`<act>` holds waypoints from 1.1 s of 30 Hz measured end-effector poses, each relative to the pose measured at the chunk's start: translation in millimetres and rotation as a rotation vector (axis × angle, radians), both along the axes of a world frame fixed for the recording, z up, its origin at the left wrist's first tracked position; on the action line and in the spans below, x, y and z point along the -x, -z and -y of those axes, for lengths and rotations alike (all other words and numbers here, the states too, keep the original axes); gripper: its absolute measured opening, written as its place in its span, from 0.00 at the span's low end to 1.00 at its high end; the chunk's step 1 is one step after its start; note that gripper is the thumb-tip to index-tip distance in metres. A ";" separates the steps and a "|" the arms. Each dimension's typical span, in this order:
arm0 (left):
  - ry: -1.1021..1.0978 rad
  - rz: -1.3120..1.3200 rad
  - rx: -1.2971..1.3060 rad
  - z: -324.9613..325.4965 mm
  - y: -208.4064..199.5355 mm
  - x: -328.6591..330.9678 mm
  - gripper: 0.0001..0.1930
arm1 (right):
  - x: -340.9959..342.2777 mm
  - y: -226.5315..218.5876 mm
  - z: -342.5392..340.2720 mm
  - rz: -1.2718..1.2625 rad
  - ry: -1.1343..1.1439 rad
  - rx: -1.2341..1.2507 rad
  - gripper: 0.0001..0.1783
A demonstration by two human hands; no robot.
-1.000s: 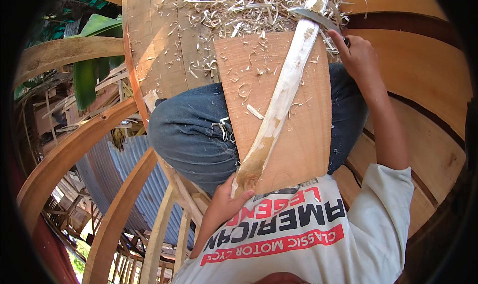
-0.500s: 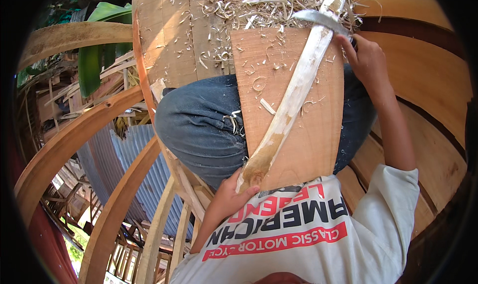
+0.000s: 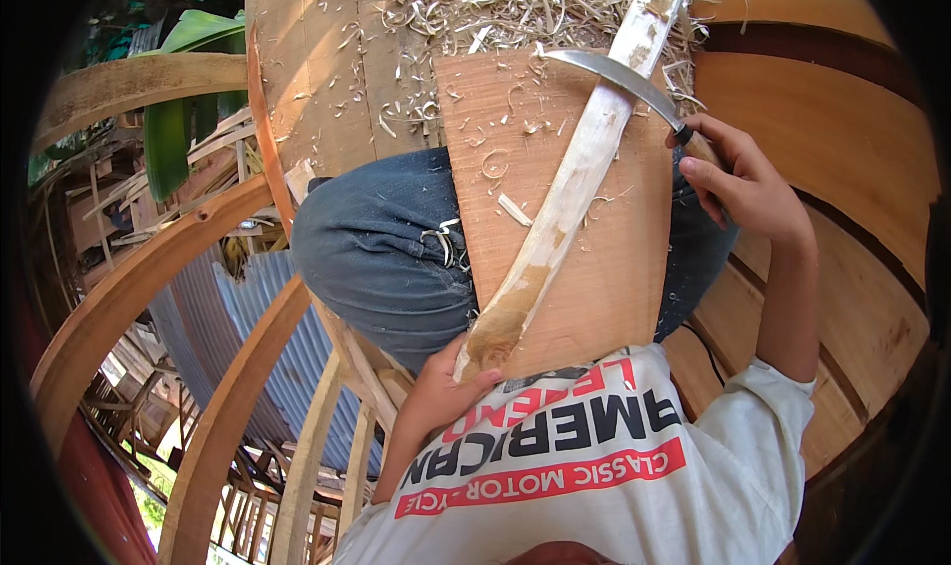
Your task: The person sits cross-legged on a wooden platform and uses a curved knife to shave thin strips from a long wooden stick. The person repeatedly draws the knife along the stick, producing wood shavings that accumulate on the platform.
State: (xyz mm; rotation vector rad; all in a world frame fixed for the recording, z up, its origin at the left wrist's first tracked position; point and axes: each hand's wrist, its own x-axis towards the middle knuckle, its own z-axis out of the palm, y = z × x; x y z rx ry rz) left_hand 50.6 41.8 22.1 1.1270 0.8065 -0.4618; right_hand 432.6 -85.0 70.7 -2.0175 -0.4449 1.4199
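Observation:
My right hand point(image 3: 750, 181) is closed around the wooden handle of a sickle point(image 3: 626, 75). Its curved metal blade lies across the upper part of a long, peeled, pale wooden pole point(image 3: 575, 184), its tip pointing left. The pole slants from the upper right down to my lap, white along most of its length, with brown patches towards the near end. There my left hand point(image 3: 441, 387) grips it, thumb over the end. Beneath the pole is a flat reddish wooden board point(image 3: 619, 278) across my legs, with a few curled shavings on it.
A heap of wood shavings point(image 3: 525, 5) covers the planks point(image 3: 307, 100) beyond the board. Curved wooden ribs point(image 3: 228, 407) stand on the left, with corrugated metal sheets point(image 3: 272, 308) behind them. Curved planking point(image 3: 792, 129) rises close on the right.
My right hand has drawn the sickle along the pole towards me, and more of its handle and blade now shows. My left hand still holds the near end.

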 end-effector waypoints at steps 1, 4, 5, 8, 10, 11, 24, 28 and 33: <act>-0.004 -0.001 0.011 -0.1 0.9 1.8 0.27 | -6.4 -2.9 5.0 -0.168 0.019 -0.016 0.15; 0.003 0.022 0.017 -0.2 0.5 2.5 0.27 | -26.9 22.0 24.1 0.195 0.203 -0.096 0.19; 0.004 0.035 -0.002 0.2 0.1 2.3 0.27 | -27.9 29.4 26.5 0.280 0.254 -0.117 0.21; -0.005 0.006 0.021 -0.5 -3.6 2.0 0.27 | -6.9 29.8 22.9 0.021 0.142 -0.148 0.25; -0.028 -0.013 0.078 -1.3 -6.1 2.9 0.27 | -12.2 35.1 20.1 0.189 0.337 -0.167 0.24; -0.046 -0.007 0.106 -2.1 -3.6 2.9 0.27 | -10.5 36.4 19.3 0.199 0.334 -0.161 0.24; -0.120 0.017 0.180 2.3 -10.1 2.3 0.21 | -36.5 63.2 29.1 0.365 0.364 -0.344 0.22; -0.141 0.031 0.193 3.8 -13.0 4.9 0.20 | -33.4 54.0 31.0 0.116 0.280 -0.224 0.22; -0.152 0.030 0.175 3.4 -14.5 2.2 0.19 | -29.2 73.2 26.2 0.302 0.415 -0.369 0.24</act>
